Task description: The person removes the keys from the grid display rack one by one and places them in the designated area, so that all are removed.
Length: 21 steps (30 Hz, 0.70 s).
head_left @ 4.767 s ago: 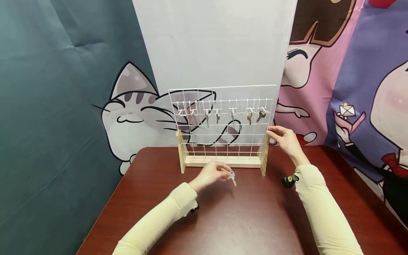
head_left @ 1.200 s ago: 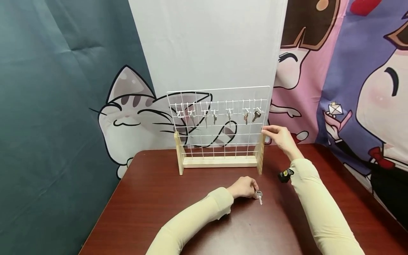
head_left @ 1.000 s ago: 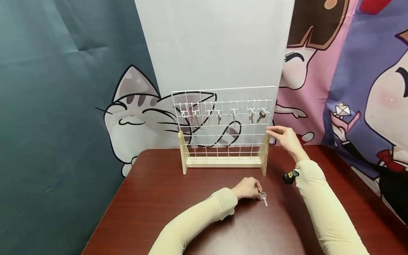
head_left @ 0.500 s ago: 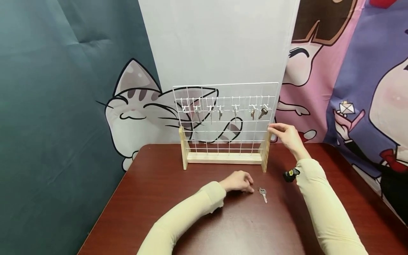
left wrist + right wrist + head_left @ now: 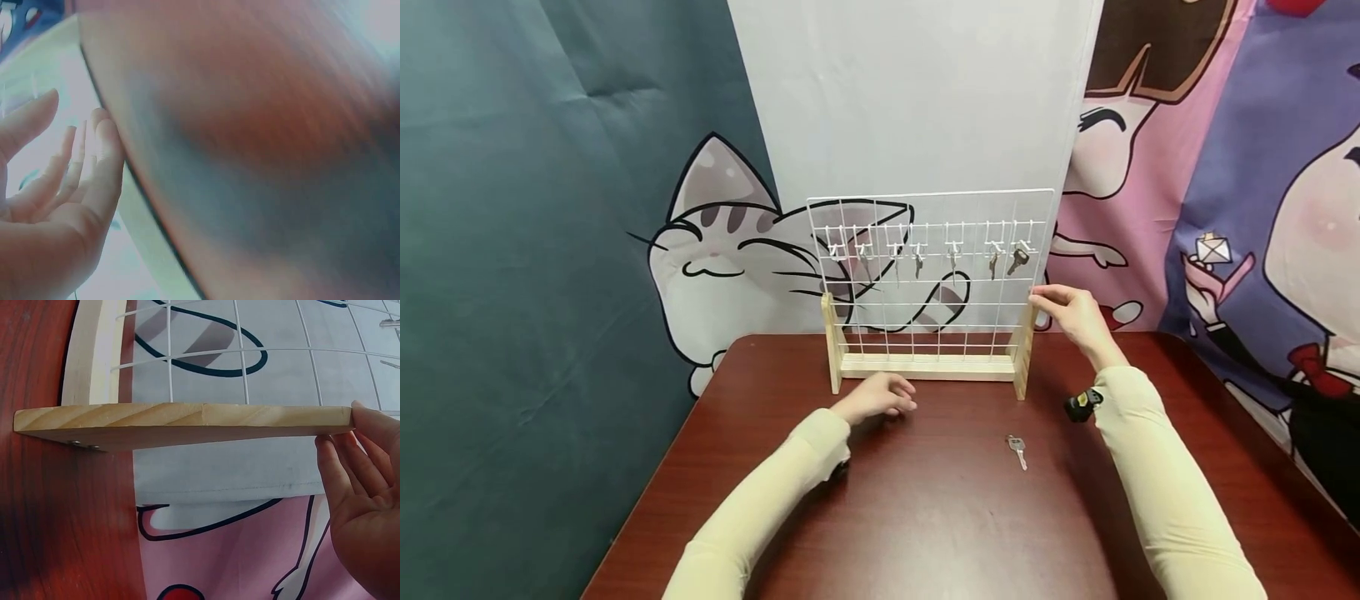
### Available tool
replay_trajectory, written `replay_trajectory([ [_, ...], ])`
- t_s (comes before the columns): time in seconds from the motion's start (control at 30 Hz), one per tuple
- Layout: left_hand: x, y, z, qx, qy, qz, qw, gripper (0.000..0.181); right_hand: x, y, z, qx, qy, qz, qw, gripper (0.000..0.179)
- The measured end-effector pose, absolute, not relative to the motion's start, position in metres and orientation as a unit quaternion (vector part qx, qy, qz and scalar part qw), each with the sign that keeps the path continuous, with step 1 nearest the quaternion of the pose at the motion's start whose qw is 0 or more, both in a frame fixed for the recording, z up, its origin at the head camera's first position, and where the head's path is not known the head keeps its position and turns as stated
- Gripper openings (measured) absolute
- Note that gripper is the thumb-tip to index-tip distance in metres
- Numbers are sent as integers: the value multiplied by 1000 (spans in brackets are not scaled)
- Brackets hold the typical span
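Observation:
My left hand (image 5: pixel 876 397) is just in front of the rack's wooden base, fingers loosely bent and holding nothing; the left wrist view also has nothing between thumb and fingers (image 5: pixel 107 140). A silver key (image 5: pixel 1017 451) lies flat on the table, right of that hand and well apart from it. With thumb and fingers, my right hand (image 5: pixel 1077 321) pinches the upper end of the rack's right wooden post (image 5: pixel 187 417). White wire grid (image 5: pixel 942 304) stands upright between the posts. From its hooks hang several keys, among them a dark brass one (image 5: pixel 1018 260) at the right end.
The reddish-brown table (image 5: pixel 925 517) runs back to a printed cloth backdrop (image 5: pixel 925 100) behind the rack. A left wooden post (image 5: pixel 832 346) and a low base bar (image 5: pixel 928 367) support the grid.
My left hand carried the silver key rightward, laid it on the table and let go, then moved back left toward the rack. The right hand has kept its grip on the post.

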State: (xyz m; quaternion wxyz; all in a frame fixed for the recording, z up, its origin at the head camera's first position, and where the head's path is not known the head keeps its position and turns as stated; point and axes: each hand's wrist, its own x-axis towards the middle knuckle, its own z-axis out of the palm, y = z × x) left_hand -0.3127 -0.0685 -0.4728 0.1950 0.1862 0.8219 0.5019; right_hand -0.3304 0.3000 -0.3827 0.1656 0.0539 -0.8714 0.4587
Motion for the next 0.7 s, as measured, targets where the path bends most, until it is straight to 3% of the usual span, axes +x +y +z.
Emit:
replay_trajectory([
  [0.37, -337, -117, -426, 148, 818, 539, 134, 37, -329, 308, -372, 46, -865, 471, 166, 50],
  [0.7, -346, -147, -388, 119, 805, 573, 94, 40, -331, 300, -379, 58, -868, 466, 164, 41],
])
